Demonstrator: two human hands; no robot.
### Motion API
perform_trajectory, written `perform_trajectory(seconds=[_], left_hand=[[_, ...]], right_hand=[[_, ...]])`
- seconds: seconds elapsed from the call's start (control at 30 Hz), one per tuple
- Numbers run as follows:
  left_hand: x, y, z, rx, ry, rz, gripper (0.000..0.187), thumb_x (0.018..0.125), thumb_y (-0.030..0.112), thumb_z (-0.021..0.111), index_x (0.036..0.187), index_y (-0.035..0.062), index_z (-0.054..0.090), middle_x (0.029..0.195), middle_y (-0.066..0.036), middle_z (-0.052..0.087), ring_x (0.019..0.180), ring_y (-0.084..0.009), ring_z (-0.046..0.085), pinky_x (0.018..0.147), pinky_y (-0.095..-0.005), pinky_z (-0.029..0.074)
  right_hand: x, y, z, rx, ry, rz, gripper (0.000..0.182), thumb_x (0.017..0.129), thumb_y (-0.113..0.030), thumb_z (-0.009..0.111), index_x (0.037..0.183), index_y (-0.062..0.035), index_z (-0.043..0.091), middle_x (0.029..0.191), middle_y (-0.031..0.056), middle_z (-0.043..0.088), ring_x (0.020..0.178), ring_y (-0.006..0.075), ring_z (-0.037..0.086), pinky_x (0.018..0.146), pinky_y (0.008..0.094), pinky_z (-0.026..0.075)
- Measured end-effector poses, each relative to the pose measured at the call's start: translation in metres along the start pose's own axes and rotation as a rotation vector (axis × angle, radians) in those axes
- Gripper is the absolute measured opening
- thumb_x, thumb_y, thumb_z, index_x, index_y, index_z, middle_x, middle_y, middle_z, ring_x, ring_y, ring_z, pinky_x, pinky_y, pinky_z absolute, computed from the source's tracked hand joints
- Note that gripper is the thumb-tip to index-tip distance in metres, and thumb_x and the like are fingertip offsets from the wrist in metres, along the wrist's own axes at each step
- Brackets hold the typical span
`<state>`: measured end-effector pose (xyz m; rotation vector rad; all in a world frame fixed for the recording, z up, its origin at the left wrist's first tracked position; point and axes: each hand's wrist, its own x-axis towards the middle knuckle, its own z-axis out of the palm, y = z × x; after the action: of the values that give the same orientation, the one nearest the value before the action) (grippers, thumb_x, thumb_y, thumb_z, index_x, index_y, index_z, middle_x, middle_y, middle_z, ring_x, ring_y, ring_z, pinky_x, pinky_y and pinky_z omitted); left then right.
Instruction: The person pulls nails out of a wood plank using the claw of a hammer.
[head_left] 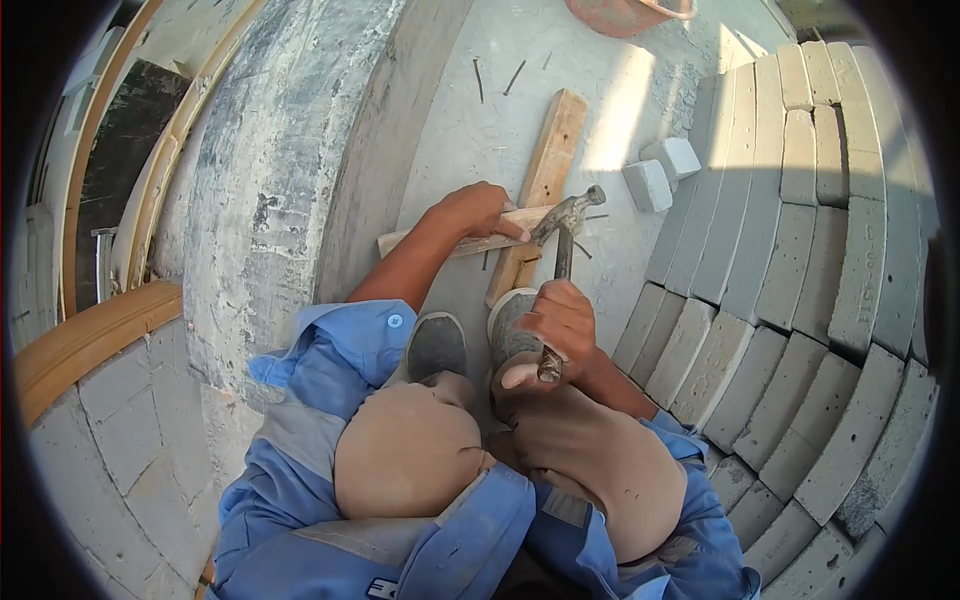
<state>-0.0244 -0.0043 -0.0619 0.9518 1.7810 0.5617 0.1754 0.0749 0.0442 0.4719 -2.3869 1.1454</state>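
Observation:
My left hand (475,212) is closed around a short wooden strip (405,240) that lies crosswise over a longer wooden board (553,150) on the floor. A claw hammer (563,258) is in my right hand (560,325), gripped low on its handle. The hammer's head is at the crossing of the two pieces, its claw end right by my left fingertips and its striking face pointing away to the right. Thin nails (597,216) show beside the hammer head and below the strip. The near end of the board lies by my right shoe (512,318).
Two loose nails (514,78) lie on the concrete floor farther off. White block pieces (650,185) sit to the right, before tall stacks of grey blocks (770,240). A paint-worn concrete column (270,180) rises close on the left. A reddish tub (620,15) stands at the back.

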Motion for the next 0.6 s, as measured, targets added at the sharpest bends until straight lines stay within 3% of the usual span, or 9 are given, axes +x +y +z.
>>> perform_trajectory(seconds=[0.13,0.6], left_hand=[[0.000,0.003,0.004,0.110,-0.016,0.012,0.059,0.074,0.052,0.081,0.112,0.0070,0.075,0.091,-0.022,0.073,0.084,-0.0335,0.069,0.077,-0.0418,0.052],[-0.002,0.005,0.007,0.198,0.019,0.046,0.062,0.071,0.058,0.080,0.098,0.0024,0.075,0.083,-0.022,0.071,0.083,-0.0374,0.069,0.074,-0.0454,0.052]], right_hand=[[-0.004,-0.020,-0.007,-0.012,-0.265,0.014,0.053,0.067,-0.053,0.083,0.071,-0.0079,0.055,0.061,0.0025,0.043,0.055,0.0216,0.043,0.055,0.0364,0.034],[-0.031,-0.029,0.002,0.085,-0.473,-0.110,0.048,0.070,-0.045,0.084,0.069,-0.0111,0.050,0.064,0.0011,0.042,0.059,0.0205,0.044,0.062,0.0357,0.037]])
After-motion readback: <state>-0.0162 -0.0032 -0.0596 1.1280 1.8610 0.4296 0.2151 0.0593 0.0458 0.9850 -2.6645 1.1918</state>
